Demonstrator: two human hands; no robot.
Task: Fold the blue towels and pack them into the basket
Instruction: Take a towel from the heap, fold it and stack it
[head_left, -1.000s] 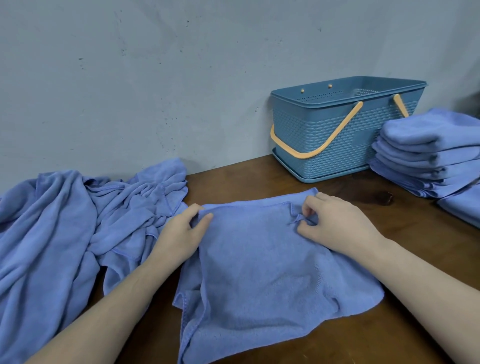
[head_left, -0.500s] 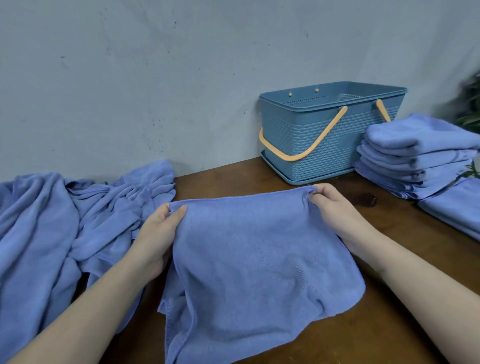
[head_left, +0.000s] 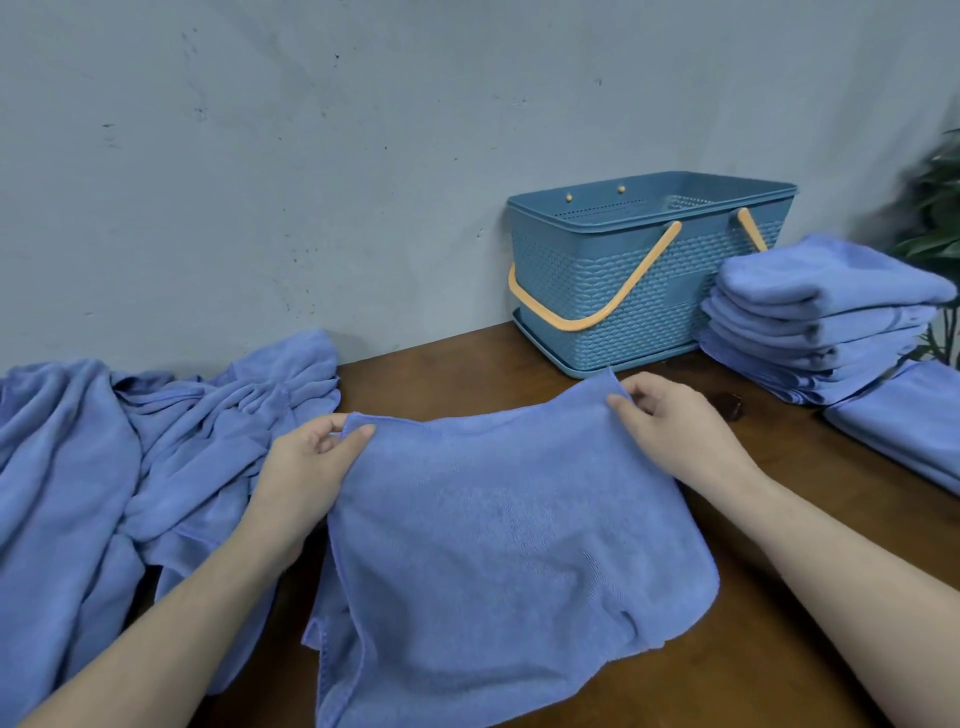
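A blue towel (head_left: 498, 545) is spread in front of me on the wooden table, its far edge lifted. My left hand (head_left: 306, 467) pinches the towel's far left corner. My right hand (head_left: 670, 426) pinches its far right corner, held a little higher. The towel's near part lies rumpled on the table. A blue basket (head_left: 654, 291) with orange handles stands against the wall behind the towel, to the right. It looks empty. A stack of folded blue towels (head_left: 821, 322) sits to the right of the basket.
A heap of unfolded blue towels (head_left: 130, 467) covers the left side of the table. Another flat blue towel (head_left: 909, 426) lies at the right edge. A green plant (head_left: 935, 218) stands at far right. The grey wall runs close behind the table (head_left: 441, 374).
Both hands moved from pressing the towel on the table to gripping its far corners, then lifted and stretched the far edge. The right corner has risen further toward the basket.
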